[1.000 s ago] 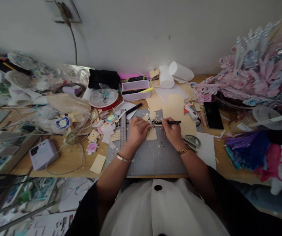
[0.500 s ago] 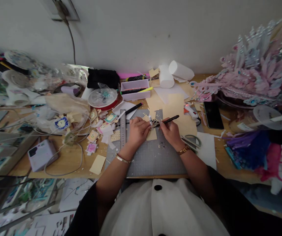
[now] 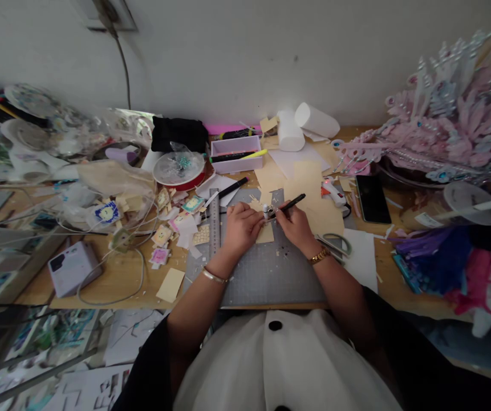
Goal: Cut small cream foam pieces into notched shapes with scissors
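Note:
My left hand (image 3: pixel 244 227) rests on the grey cutting mat (image 3: pixel 266 279), its fingers bent and closed at the tips. By those fingertips stands a small white cylindrical piece (image 3: pixel 265 211); what exactly they grip is too small to tell. My right hand (image 3: pixel 295 224) is closed round a black pen (image 3: pixel 294 202), slanted with its back end up to the right and its lower end close to the white piece. A cream card piece (image 3: pixel 266 234) lies beneath the fingertips. Left of my left hand are a steel ruler (image 3: pixel 214 225) and small decorated card pieces (image 3: pixel 194 204).
Scissors (image 3: pixel 340 244), a hot glue gun (image 3: pixel 334 193) and a phone (image 3: pixel 372 198) lie right of my hands. Behind stand a lilac tray (image 3: pixel 236 162) with pens and white rolls (image 3: pixel 290 134). A plastic cup (image 3: pixel 450 208) and pink crowns (image 3: pixel 446 120) are far right.
My right hand has shifted slightly away from me, and the pen is tilted more steeply, its back end further left. My left hand has stayed almost in place.

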The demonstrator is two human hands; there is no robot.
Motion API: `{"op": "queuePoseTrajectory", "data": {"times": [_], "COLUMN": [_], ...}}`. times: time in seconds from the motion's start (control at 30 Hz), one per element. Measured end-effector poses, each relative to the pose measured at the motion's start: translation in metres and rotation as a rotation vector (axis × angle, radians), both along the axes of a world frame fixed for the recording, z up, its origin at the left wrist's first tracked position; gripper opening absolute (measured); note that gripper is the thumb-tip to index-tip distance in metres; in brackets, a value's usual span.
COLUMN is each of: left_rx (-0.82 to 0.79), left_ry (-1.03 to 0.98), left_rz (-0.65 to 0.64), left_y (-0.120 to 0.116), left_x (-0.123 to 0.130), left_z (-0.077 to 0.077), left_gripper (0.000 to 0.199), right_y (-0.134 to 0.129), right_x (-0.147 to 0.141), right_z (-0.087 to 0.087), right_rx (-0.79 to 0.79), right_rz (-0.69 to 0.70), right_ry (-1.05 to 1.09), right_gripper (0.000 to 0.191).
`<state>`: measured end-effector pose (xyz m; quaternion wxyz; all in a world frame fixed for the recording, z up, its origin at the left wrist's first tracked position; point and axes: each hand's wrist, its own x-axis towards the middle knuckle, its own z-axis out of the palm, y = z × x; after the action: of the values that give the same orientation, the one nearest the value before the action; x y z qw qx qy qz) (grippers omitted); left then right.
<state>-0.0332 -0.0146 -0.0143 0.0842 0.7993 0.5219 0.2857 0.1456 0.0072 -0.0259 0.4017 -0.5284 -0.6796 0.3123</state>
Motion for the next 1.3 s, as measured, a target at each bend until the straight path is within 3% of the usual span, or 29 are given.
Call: {"op": "queuePoseTrajectory", "data": {"times": [0.33, 0.8, 1.3], "left_rx": [0.049, 0.048, 0.059], "left_ry": [0.017, 0.000, 0.025], "left_rz": [-0.017, -0.028, -0.039], "left_y": [0.000, 0.000, 0.001], "left_x": [0.001, 0.001, 0.000], "left_z": [-0.001, -0.002, -0.002], "left_gripper": [0.021, 0.022, 0.021], "right_y": [0.015, 0.019, 0.042], "right_x": [-0.002, -0.005, -0.013], "right_z": [0.006, 0.003, 0.004], "right_rx": [-0.018, -0.030, -0.099], "right_rz": [0.116, 0.090, 0.303], "right_ry": [-0.107, -0.106, -0.214], "right_gripper": [0.011, 0.011, 0.016]}}
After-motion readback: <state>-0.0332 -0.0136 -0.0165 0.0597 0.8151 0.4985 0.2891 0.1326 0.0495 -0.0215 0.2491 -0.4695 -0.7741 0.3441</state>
